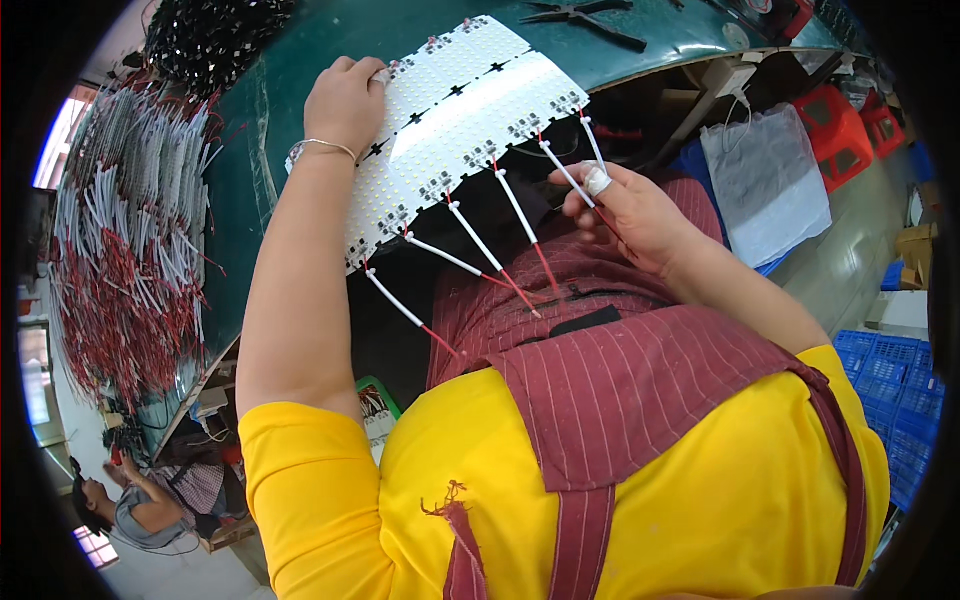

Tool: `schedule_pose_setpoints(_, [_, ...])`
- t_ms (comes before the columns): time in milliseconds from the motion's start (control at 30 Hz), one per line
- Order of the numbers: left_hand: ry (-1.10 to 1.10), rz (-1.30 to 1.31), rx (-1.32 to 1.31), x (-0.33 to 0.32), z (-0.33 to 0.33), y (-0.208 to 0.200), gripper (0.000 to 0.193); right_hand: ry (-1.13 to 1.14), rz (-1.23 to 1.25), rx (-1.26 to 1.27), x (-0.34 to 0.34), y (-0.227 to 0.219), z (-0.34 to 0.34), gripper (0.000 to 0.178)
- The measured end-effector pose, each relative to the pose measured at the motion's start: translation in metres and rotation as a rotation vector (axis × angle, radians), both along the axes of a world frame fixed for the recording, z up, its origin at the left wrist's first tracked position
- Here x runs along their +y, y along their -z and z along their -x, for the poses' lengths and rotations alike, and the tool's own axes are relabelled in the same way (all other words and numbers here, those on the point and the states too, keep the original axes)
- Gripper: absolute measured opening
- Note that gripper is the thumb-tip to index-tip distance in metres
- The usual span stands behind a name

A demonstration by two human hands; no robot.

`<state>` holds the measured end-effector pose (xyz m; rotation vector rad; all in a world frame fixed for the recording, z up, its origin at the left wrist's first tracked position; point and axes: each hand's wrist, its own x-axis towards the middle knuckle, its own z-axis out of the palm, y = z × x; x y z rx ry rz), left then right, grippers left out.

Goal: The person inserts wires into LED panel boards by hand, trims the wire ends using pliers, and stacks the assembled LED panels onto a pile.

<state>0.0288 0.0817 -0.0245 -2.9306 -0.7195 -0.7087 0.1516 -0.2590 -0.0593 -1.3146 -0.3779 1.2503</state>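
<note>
A white LED circuit board panel (460,120) lies tilted over the table's near edge, with rows of small LEDs and black notches along its middle. My left hand (345,110) grips its far left side, fingers curled, white tape on one finger. Red wires in white sleeves (515,205) hang from the panel's near edge toward my lap. At the panel's right end, my right hand (640,215) pinches a white-sleeved wire (568,175) between taped thumb and fingers. Another sleeved wire (593,143) runs down beside it to the same fingers.
Pliers (590,15) lie on the green table (245,190) at the back. Bundles of sleeved red wires (130,250) pile up at left, below a black heap (215,45). Red stools (835,135) and blue crates (895,390) stand at right. Another person (145,505) sits at lower left.
</note>
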Motion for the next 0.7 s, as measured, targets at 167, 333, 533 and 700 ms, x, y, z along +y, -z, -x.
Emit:
schedule_pose_setpoints(167, [-0.030,-0.129,0.039,-0.008,-0.003,-0.005,0.025,0.029,-0.131,-0.067,-0.012,0.021,-0.009,0.025])
schedule_pose_setpoints(333, [0.341,0.080,-0.164,-0.082,-0.041,-0.020,0.039,0.117,-0.142,-0.272,-0.020,0.026,-0.001,0.024])
schedule_pose_setpoints(533, [0.454,0.103,0.116,-0.161,-0.033,0.005,0.087,-0.252,0.025,-0.422,-0.024,0.004,-0.001,0.023])
schedule_pose_setpoints(700, [0.483,0.142,0.068,-0.164,-0.028,0.002,0.082,-0.430,-0.095,-0.652,-0.031,0.001,-0.005,0.023])
